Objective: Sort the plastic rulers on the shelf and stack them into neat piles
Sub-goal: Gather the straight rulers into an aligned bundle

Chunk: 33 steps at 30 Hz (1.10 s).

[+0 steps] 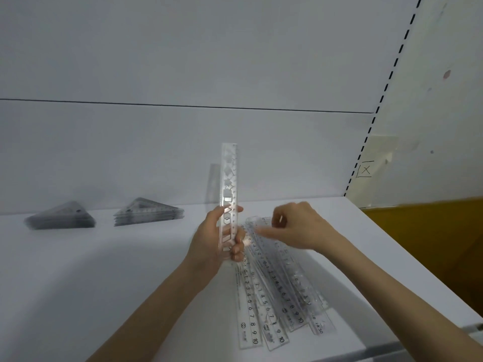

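Observation:
My left hand (219, 239) grips a clear stencil ruler (229, 176) by its lower end and holds it upright above the white shelf (104, 270). Several clear straight rulers (271, 296) lie fanned out in a loose heap on the shelf, just right of that hand. My right hand (295, 226) hovers over the far end of the heap with its fingers bent down toward the top ruler; motion blur hides whether it touches. Two neat piles of triangular set squares, one (61, 216) at far left and one (149, 212) beside it, rest near the shelf's back wall.
The shelf's back panel rises right behind the piles. A slotted upright (376, 113) marks the shelf's right end, with a yellow surface (431, 244) beyond it. The shelf's front edge (392, 346) runs along the lower right.

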Motion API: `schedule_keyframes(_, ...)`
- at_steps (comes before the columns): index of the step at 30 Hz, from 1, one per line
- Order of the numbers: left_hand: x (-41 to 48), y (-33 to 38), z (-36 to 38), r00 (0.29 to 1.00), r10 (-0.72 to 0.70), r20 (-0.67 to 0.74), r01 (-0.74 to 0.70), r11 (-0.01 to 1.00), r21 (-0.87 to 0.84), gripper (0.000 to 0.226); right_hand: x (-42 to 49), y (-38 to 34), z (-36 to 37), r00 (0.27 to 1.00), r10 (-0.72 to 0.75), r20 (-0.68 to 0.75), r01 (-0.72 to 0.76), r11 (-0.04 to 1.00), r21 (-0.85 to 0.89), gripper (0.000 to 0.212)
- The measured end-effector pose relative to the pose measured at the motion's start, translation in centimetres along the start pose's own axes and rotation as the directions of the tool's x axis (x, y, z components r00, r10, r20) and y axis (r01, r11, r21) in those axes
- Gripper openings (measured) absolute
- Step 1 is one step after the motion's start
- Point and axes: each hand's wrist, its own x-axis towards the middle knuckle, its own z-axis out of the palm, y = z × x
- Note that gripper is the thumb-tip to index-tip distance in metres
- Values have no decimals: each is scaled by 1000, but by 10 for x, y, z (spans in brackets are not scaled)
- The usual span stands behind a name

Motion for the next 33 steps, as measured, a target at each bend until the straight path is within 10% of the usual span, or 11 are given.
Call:
schedule_keyframes(4, 4, -3, -2, 998, 32, -48, -30, 999, 40, 27, -13, 15, 6, 961, 148, 235, -105, 977, -185, 72)
schedule_keyframes(15, 2, -9, -2, 996, 78, -47, -67, 977, 204, 24, -15, 52, -3, 951, 275, 139, -308, 842, 443, 20)
schedule_keyframes(24, 1, -8, -1, 999, 42, -2, -42, 994, 106, 25, -26, 19, -29, 990, -90, 112, -68, 392, 918, 26)
schedule_keyframes(33, -2, -7, 4, 998, 5, 62, -8, 999, 51, 38, -11, -16, -17, 988, -148, 33, 13, 301, 954, 10)
